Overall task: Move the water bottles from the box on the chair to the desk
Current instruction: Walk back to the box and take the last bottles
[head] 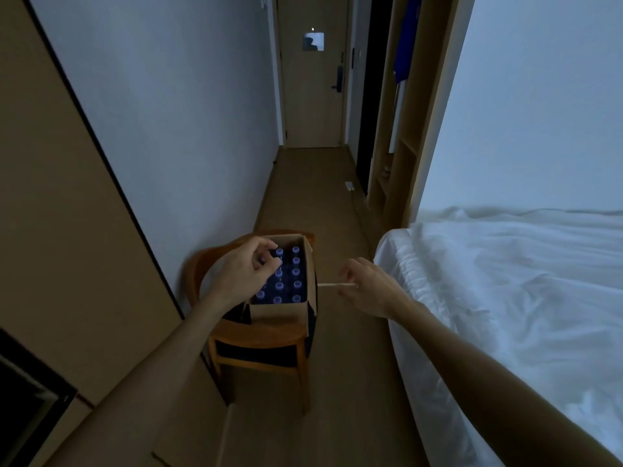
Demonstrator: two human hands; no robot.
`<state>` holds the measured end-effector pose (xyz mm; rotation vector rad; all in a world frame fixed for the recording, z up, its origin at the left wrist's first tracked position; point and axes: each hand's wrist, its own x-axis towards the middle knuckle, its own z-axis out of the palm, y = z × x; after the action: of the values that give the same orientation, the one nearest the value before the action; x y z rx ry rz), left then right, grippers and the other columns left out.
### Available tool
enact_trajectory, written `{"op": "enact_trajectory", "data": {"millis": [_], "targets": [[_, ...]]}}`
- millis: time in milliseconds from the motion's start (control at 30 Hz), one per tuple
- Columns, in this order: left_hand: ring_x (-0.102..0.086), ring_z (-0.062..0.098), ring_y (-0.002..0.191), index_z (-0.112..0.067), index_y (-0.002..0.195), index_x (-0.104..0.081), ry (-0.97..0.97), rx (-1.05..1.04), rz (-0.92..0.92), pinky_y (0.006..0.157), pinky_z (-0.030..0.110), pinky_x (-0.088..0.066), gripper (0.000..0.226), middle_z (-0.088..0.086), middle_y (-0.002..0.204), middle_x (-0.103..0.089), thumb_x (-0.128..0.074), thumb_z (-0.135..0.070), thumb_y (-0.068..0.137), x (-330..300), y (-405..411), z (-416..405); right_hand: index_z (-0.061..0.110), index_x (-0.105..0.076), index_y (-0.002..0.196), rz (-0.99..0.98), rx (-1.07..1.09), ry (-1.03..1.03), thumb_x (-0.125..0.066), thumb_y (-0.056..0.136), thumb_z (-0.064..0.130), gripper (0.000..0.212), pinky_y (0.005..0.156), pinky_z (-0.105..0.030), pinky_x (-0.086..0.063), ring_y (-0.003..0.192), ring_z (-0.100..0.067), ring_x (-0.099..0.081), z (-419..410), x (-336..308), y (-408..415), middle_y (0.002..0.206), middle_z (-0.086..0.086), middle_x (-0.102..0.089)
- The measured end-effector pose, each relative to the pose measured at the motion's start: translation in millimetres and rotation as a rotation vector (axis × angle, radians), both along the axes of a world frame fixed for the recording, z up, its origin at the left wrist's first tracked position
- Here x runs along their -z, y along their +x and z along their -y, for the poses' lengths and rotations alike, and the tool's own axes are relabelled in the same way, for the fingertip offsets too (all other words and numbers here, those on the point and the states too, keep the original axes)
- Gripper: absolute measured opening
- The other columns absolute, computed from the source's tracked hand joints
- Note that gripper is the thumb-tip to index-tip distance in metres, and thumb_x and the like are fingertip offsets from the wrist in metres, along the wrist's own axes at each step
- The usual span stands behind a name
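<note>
Box (279,310) of water bottles (287,274) on chair (259,335), beside bed (505,281).
Left hand (247,267): fingers curled round a bottle cap. Right hand (367,286): fingers loose, holding nothing.

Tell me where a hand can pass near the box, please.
Free: the floor strip between the chair and the bed. Crowded: the box, packed with bottles cap to cap.
</note>
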<state>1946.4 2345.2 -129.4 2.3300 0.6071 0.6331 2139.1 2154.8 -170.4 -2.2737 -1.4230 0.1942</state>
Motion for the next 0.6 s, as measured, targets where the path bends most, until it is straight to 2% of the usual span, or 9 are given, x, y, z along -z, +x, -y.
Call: {"op": "enact_trajectory", "data": {"millis": [67,133,200,267,333,433,533,600], "targets": [[-0.060,-0.002,0.077,-0.036,0.110,-0.053,-0.017,-0.003,-0.025,0.059,0.012,-0.040,0.021,-0.017,0.095,-0.059,-0.061,-0.036,0.091,6.4,27.9,-16.8,0.046,-0.039,0.102,-0.010,-0.005,0.005,-0.057,0.088,0.050,0.023,0.079,-0.031,-0.051,0.091,-0.005,-0.052,-21.2,7.4,28.2,0.107,0.013,-0.046],[-0.060,-0.001,0.080,-0.036,0.111,-0.050,-0.045,-0.018,-0.054,0.056,0.012,-0.042,0.022,-0.016,0.098,-0.058,-0.061,-0.035,0.092,13.8,57.6,-33.5,0.046,-0.040,0.100,-0.027,-0.017,0.003,-0.054,0.086,0.053,0.021,0.077,-0.031,-0.051,0.087,-0.004,-0.052,-43.9,13.8,59.1,0.104,0.014,-0.047],[-0.060,-0.001,0.080,-0.039,0.109,-0.048,-0.057,-0.051,-0.071,0.052,0.012,-0.043,0.022,-0.017,0.097,-0.057,-0.061,-0.035,0.092,22.2,88.8,-50.1,0.048,-0.039,0.097,-0.055,-0.038,-0.005,-0.046,0.080,0.064,0.024,0.074,-0.029,-0.050,0.084,-0.003,-0.052,-66.3,19.1,91.9,0.100,0.017,-0.046],[-0.059,-0.001,0.079,-0.040,0.109,-0.048,-0.057,-0.097,-0.076,0.058,0.013,-0.041,0.022,-0.018,0.096,-0.058,-0.061,-0.036,0.091,32.5,120.6,-67.4,0.053,-0.037,0.094,-0.090,-0.079,-0.007,-0.038,0.077,0.069,0.023,0.073,-0.027,-0.049,0.084,-0.001,-0.052,-89.1,24.5,126.6,0.095,0.023,-0.043],[-0.060,0.000,0.081,-0.038,0.109,-0.051,-0.096,-0.144,-0.085,0.062,0.015,-0.041,0.021,-0.016,0.096,-0.060,-0.062,-0.035,0.091,43.5,151.0,-83.0,0.053,-0.039,0.094,-0.117,-0.118,-0.020,-0.039,0.082,0.066,0.018,0.075,-0.028,-0.049,0.087,-0.001,-0.052,-111.4,31.0,161.4,0.096,0.023,-0.043],[-0.062,0.000,0.083,-0.037,0.108,-0.053,-0.183,-0.215,-0.111,0.062,0.013,-0.042,0.021,-0.015,0.097,-0.061,-0.063,-0.033,0.090,57.9,190.4,-102.3,0.050,-0.043,0.102,-0.158,-0.184,-0.044,-0.040,0.081,0.065,0.026,0.080,-0.032,-0.051,0.094,-0.005,-0.054,-142.5,38.3,208.9,0.103,0.020,-0.047],[-0.058,-0.012,0.079,-0.038,0.109,-0.053,-0.253,-0.247,-0.110,0.057,0.006,-0.042,0.021,-0.011,0.095,-0.061,-0.063,-0.031,0.091,66.7,221.7,-116.7,0.050,-0.041,0.105,-0.188,-0.245,-0.081,-0.046,0.085,0.059,0.022,0.084,-0.035,-0.053,0.097,-0.005,-0.053,-169.8,42.3,247.7,0.108,0.018,-0.048],[-0.056,-0.017,0.079,-0.043,0.107,-0.051,-0.250,-0.289,-0.131,0.057,0.008,-0.041,0.023,-0.012,0.094,-0.062,-0.063,-0.033,0.091,71.1,237.8,-125.5,0.041,-0.047,0.105,-0.204,-0.266,-0.096,-0.052,0.090,0.051,0.018,0.086,-0.038,-0.053,0.098,-0.006,-0.054,-189.3,45.7,268.9,0.110,0.014,-0.052]]}}
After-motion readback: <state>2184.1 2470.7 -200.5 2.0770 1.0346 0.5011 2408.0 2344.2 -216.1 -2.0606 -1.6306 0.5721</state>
